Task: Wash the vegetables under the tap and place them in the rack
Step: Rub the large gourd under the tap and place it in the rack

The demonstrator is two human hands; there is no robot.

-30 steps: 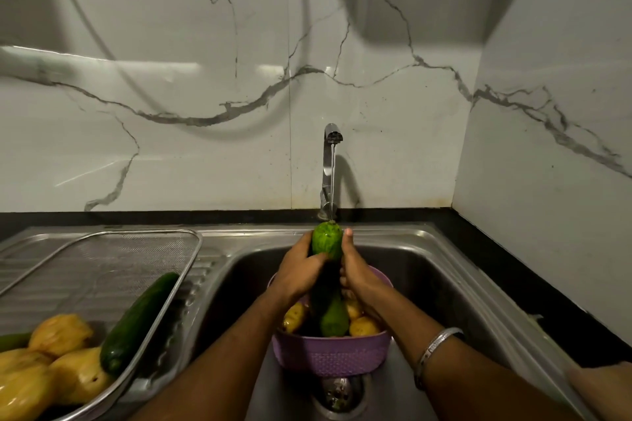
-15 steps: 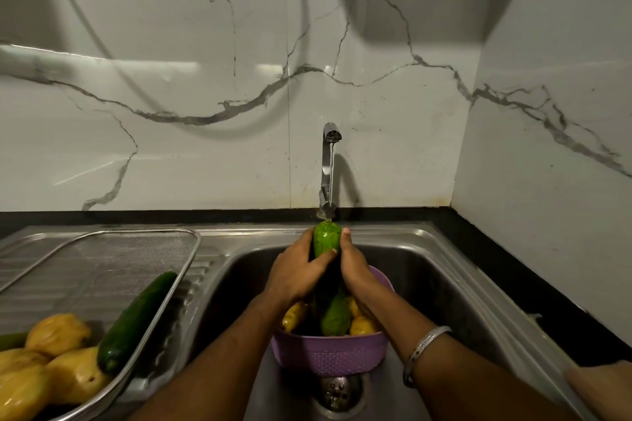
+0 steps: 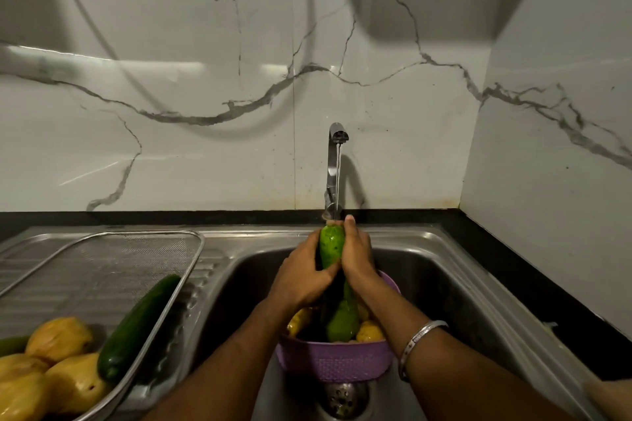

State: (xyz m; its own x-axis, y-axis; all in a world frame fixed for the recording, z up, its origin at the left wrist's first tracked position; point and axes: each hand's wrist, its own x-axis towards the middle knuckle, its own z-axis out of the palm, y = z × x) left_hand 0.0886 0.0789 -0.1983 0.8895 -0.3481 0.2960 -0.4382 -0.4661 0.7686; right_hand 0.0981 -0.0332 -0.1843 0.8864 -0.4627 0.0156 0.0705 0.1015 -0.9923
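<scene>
Both hands hold a green cucumber (image 3: 331, 243) upright under the running tap (image 3: 337, 167). My left hand (image 3: 301, 277) grips its left side and my right hand (image 3: 357, 256) wraps the right side, thumb up near the tip. Below them a purple basket (image 3: 335, 361) in the sink (image 3: 444, 284) holds another green vegetable (image 3: 343, 321) and yellow ones (image 3: 369, 331). On the left, the wire mesh rack (image 3: 102, 270) contains a dark cucumber (image 3: 136, 325) and several yellow vegetables (image 3: 58, 338).
The sink drain (image 3: 345, 395) lies just in front of the purple basket. A black counter edge (image 3: 533, 284) runs along the right, with marble walls behind and to the right. The rack sits on the steel draining board (image 3: 212, 270).
My hands have slid slightly up the cucumber, the right thumb now reaching near its tip. The cucumber stays under the stream of water.
</scene>
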